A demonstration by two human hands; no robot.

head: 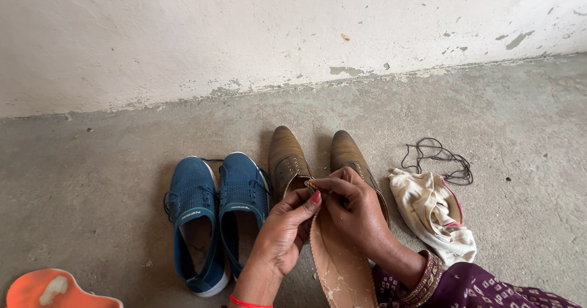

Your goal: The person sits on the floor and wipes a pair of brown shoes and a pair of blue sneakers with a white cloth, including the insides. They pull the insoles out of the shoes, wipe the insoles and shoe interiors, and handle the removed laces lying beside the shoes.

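Both hands, left hand and right hand, pinch the insole's far tip (its length running toward the wearer) over the brown shoes.

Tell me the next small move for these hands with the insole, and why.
Probably slide the tan leather insole forward into the left brown leather lace-up shoe. Both hands, left hand and right hand, pinch its front tip right at that shoe's opening, while its heel end lies back toward the person.
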